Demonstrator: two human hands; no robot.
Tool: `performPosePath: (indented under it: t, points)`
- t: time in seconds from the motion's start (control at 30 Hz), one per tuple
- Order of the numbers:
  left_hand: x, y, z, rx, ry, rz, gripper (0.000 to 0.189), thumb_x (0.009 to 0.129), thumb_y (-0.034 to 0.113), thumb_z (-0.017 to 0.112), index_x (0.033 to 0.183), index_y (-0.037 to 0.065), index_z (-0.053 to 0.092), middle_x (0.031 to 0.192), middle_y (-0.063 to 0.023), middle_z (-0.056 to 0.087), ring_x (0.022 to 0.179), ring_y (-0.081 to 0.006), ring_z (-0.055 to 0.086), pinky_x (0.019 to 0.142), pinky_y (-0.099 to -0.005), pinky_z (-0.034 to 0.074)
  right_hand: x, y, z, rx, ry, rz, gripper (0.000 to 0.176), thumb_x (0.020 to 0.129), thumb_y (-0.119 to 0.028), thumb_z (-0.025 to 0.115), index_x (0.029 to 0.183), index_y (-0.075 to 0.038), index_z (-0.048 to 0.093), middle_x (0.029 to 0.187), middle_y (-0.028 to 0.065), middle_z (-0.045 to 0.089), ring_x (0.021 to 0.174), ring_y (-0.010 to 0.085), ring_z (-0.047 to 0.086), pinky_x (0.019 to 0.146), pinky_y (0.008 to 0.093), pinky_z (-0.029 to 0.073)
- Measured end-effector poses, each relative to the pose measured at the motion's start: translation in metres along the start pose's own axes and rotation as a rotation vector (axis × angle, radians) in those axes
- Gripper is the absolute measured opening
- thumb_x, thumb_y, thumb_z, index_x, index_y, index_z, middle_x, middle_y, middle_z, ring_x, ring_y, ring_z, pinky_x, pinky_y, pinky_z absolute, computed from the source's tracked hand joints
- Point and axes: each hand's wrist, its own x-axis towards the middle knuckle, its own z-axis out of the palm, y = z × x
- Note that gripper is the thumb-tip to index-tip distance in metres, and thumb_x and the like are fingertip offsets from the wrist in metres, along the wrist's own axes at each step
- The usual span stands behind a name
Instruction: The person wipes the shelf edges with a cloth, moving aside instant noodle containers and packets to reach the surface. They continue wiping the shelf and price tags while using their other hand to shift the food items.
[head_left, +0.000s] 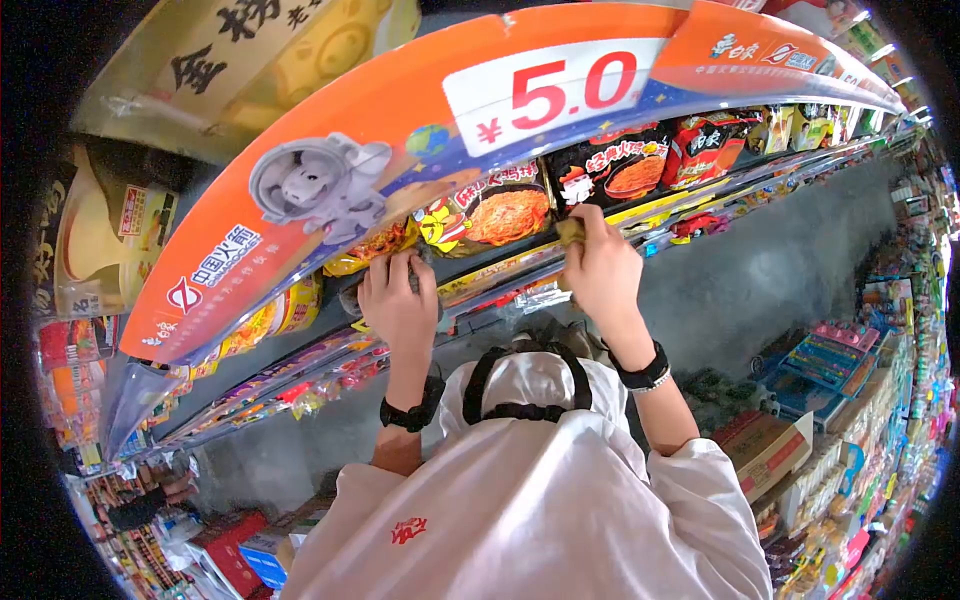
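Observation:
My left hand [400, 305] is at the front edge of a store shelf, its fingers bent over something greyish and mostly hidden that I cannot make out. Just behind its fingertips lies a yellow noodle pack [375, 247]. Farther right, my right hand [605, 265] has its thumb and fingers closed around a small olive-coloured piece [570, 232] at the shelf lip. Between the hands sits a yellow instant noodle pack [508, 215] with a bowl of noodles printed on it. A black noodle pack [625, 168] stands right behind my right hand.
An orange banner [420, 140] marked 5.0 arches over the shelf front. A red noodle pack [705, 150] is farther right along the row. Behind me, an open cardboard box [770, 450] and blue trays [825, 365] are by other stocked shelves. A person's arm [150, 505] shows at lower left.

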Motion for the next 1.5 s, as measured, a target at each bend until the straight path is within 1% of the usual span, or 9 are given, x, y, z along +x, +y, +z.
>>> performPosePath:
  t: [0.4,0.67,0.97,1.17,1.23,1.37,1.43,1.47,1.5]
  points:
    - [0.002,0.002,-0.001,-0.01,0.022,0.021,0.005,0.071,0.011,0.057,0.076,0.009,0.057,0.074,-0.0047,0.052,0.066,-0.0239,0.053,0.058,-0.0349,0.039,0.007,0.014,0.002,0.024,0.028,0.055,0.026,0.071,-0.01,0.053,0.095,-0.009,0.041,0.059,0.0152,0.054,0.055,0.0353,0.056,0.048,0.0458,0.043]
    - [0.0,0.003,-0.003,-0.042,-0.009,0.005,0.008,0.075,0.013,0.055,0.079,0.008,0.059,0.076,-0.0082,0.054,0.069,-0.0281,0.054,0.061,-0.0376,0.041,0.005,0.007,0.005,-0.064,0.026,0.055,0.021,0.072,-0.009,0.051,0.089,-0.006,0.04,0.069,0.0153,0.056,0.062,0.0333,0.058,0.053,0.0421,0.046]
    - [-0.001,0.004,-0.004,-0.044,-0.019,0.027,0.01,0.077,0.014,0.053,0.082,0.007,0.058,0.082,-0.008,0.056,0.069,-0.0282,0.054,0.061,-0.037,0.041,0.01,0.024,-0.002,0.038,0.039,0.036,0.021,0.071,-0.011,0.05,0.09,-0.006,0.041,0.058,0.0151,0.055,0.054,0.033,0.057,0.051,0.0431,0.045]
    - [-0.001,0.004,-0.002,0.008,-0.001,0.044,0.01,0.075,0.012,0.055,0.082,0.008,0.058,0.08,-0.0074,0.054,0.069,-0.0278,0.053,0.06,-0.0372,0.04,0.007,0.037,-0.013,0.274,0.053,0.156,0.021,0.071,-0.008,0.047,0.092,-0.006,0.047,0.066,0.0178,0.057,0.064,0.0364,0.057,0.059,0.0431,0.045]
    - [-0.001,0.006,-0.002,0.025,-0.031,0.019,0.01,0.075,0.011,0.054,0.082,0.008,0.058,0.08,-0.0078,0.054,0.069,-0.0282,0.053,0.06,-0.0379,0.04,0.003,0.044,-0.024,0.481,0.242,0.124,0.023,0.071,-0.005,0.044,0.093,-0.005,0.05,0.069,0.0176,0.058,0.066,0.035,0.058,0.061,0.0387,0.046]
    - [-0.003,0.011,0.001,0.05,0.029,0.006,0.009,0.075,0.011,0.054,0.082,0.008,0.058,0.08,-0.0079,0.055,0.07,-0.029,0.053,0.061,-0.0393,0.04,-0.004,0.083,-0.047,0.669,0.335,0.202,0.026,0.071,0.0,0.039,0.095,-0.003,0.05,0.079,0.0114,0.058,0.072,0.0207,0.058,0.068,0.0294,0.045]
    - [-0.003,0.01,0.004,0.132,0.019,-0.03,0.008,0.075,0.011,0.053,0.081,0.007,0.058,0.082,-0.0083,0.056,0.072,-0.0293,0.054,0.062,-0.0392,0.04,0.0,0.11,-0.054,0.77,0.41,0.227,0.03,0.071,0.002,0.038,0.099,-0.001,0.048,0.09,0.0104,0.056,0.083,0.017,0.054,0.077,0.0273,0.042]
    - [-0.002,0.012,0.004,0.119,-0.003,-0.065,0.009,0.075,0.011,0.053,0.082,0.007,0.058,0.084,-0.009,0.057,0.074,-0.0296,0.054,0.062,-0.0394,0.04,0.001,0.13,-0.053,0.75,0.404,0.233,0.037,0.071,0.004,0.037,0.107,-0.001,0.044,0.102,0.0127,0.052,0.095,0.0196,0.051,0.086,0.0277,0.038]
    - [-0.003,0.013,0.005,0.115,-0.008,-0.064,0.009,0.075,0.011,0.053,0.082,0.007,0.058,0.084,-0.009,0.057,0.074,-0.0296,0.054,0.062,-0.0394,0.04,0.004,0.141,-0.052,0.745,0.405,0.239,0.037,0.071,0.004,0.037,0.107,-0.001,0.044,0.102,0.0127,0.052,0.095,0.0196,0.051,0.086,0.0277,0.038]
